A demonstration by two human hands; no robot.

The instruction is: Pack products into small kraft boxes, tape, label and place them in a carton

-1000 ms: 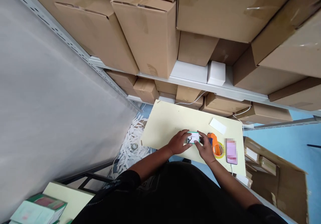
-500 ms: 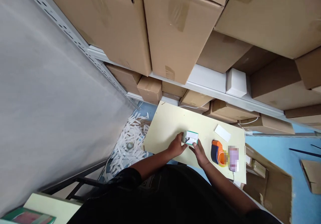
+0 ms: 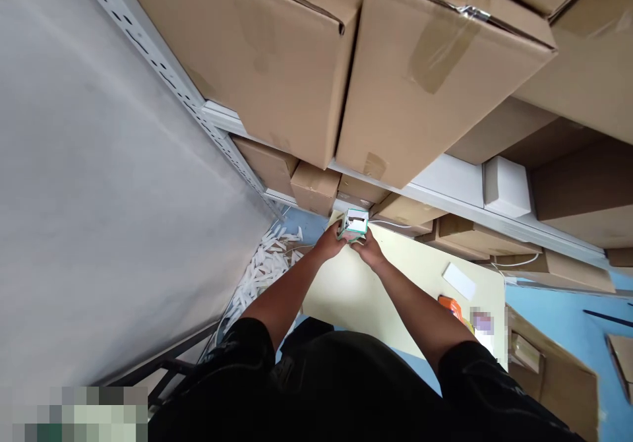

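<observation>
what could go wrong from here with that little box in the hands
The left hand and right hand hold the box near the table's far left corner, so a slip might drop it toward the white strips.
A dark gap shows in the box's top, so loose contents, if any, could spill if it tips.
The right forearm looks close to the orange dispenser and might knock it.

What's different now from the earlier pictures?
The left hand and right hand have carried the small green-edged box forward, to the far left corner of the table; both still hold it. The orange tape dispenser and white rectangular piece stayed put.
</observation>
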